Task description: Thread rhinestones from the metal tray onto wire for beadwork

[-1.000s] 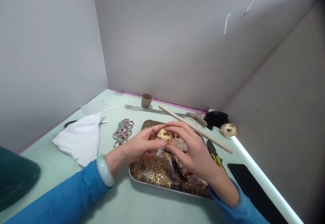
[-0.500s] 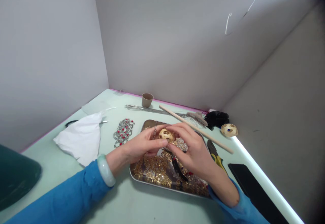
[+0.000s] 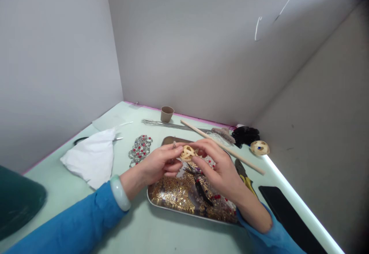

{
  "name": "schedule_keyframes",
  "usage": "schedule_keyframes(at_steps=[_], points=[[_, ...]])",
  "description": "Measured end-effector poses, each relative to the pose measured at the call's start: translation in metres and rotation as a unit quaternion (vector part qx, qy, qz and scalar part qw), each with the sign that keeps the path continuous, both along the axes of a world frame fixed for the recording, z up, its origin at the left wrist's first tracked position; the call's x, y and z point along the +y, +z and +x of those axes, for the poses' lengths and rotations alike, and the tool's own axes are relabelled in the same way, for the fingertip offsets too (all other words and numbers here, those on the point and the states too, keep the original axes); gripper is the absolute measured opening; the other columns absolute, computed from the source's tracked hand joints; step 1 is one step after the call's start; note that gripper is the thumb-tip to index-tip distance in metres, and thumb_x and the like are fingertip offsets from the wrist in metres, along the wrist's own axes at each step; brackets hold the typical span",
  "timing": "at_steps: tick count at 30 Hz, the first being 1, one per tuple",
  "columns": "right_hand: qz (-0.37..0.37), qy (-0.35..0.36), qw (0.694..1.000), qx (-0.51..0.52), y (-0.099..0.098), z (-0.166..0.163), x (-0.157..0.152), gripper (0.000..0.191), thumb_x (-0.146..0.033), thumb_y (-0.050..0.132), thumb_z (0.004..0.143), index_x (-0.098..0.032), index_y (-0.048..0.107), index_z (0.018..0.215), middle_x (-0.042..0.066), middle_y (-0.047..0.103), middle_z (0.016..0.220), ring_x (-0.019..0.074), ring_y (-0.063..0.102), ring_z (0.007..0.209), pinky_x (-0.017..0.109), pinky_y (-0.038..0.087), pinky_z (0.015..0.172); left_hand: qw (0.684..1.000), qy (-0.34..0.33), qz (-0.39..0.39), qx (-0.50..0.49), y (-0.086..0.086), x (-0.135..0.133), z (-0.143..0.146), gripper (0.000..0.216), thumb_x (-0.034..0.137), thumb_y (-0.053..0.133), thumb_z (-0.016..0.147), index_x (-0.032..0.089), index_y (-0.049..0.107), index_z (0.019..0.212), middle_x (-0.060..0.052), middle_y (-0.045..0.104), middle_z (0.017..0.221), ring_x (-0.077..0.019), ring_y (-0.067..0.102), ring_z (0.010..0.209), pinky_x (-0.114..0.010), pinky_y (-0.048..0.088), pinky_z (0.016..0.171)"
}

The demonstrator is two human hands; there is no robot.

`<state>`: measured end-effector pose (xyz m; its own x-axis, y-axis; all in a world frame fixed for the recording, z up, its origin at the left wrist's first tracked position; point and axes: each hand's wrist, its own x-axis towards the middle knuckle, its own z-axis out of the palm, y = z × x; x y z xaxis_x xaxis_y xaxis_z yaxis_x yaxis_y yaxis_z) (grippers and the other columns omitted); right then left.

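Between my hands is a small pale openwork woven ball (image 3: 187,153), held above the metal tray. My left hand (image 3: 163,162) pinches its left side with thumb and fingers; a short bit with a clear bead (image 3: 174,144) sticks up beside those fingers. My right hand (image 3: 217,165) is closed on the ball's right side, thumb below and fingers above. Under them the tray (image 3: 161,207) holds many gold beads (image 3: 175,192), some red and clear beads, and black-handled pliers (image 3: 201,192). The side of the ball facing away is hidden.
Left lie beaded wire mesh (image 3: 140,149) and a white cloth (image 3: 92,157). Behind are a brown cup (image 3: 167,114), thin wires (image 3: 155,123) and a wooden stick (image 3: 242,159). Another woven ball (image 3: 260,148), yellow-handled pliers (image 3: 245,177) and a black flat object (image 3: 288,211) are right.
The ball has been turned between my fingers and shows a different face. My left fingers have curled in and the thumb has moved up onto the ball's upper left.
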<state>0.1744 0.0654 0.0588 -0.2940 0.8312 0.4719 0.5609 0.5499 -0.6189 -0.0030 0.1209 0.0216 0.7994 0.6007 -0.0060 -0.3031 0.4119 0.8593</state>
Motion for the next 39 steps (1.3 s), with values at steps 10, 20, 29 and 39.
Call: schedule_keyframes(at_steps=[10,20,29,39], points=[[-0.096,-0.016,0.993,0.068,-0.0023,0.0003,0.0011,0.019,-0.026,0.048,0.087,-0.022,0.062,0.100,0.003,0.060,0.090,0.0143,0.057,0.078,0.030,0.046,0.070,0.997,-0.051,0.042,0.050,0.0057,-0.0055,-0.0002,0.026,0.041,0.043,0.088,0.015,0.050,0.088,0.009,0.023,0.050,-0.0042,0.012,0.041,-0.019,0.010,0.039],[-0.155,-0.047,0.983,0.083,-0.0061,0.0027,0.0016,0.024,-0.028,0.048,0.087,-0.020,0.065,0.102,0.005,0.065,0.089,0.0163,0.059,0.080,0.032,0.047,0.070,0.992,-0.103,0.034,0.061,0.0061,-0.0052,-0.0011,0.040,0.045,0.036,0.090,0.012,0.056,0.082,0.007,0.026,0.048,-0.0035,0.011,0.038,-0.021,0.010,0.037],[-0.196,-0.065,0.969,0.139,-0.0054,-0.0024,0.0012,0.023,-0.033,0.051,0.085,-0.017,0.066,0.094,0.003,0.063,0.075,0.0119,0.053,0.063,0.027,0.045,0.058,0.991,-0.121,-0.004,0.059,0.0043,0.0000,0.0005,0.049,0.052,0.027,0.089,0.012,0.055,0.084,-0.002,0.056,0.060,-0.0022,0.014,0.033,-0.021,0.010,0.033],[-0.143,-0.052,0.979,0.138,-0.0049,-0.0023,0.0009,0.025,-0.030,0.051,0.085,-0.020,0.065,0.103,0.005,0.064,0.087,0.0150,0.058,0.076,0.030,0.047,0.066,0.995,-0.076,0.009,0.069,0.0074,-0.0018,0.0018,0.043,0.050,0.035,0.088,0.012,0.054,0.082,0.001,0.053,0.059,-0.0020,0.013,0.036,-0.020,0.008,0.033]])
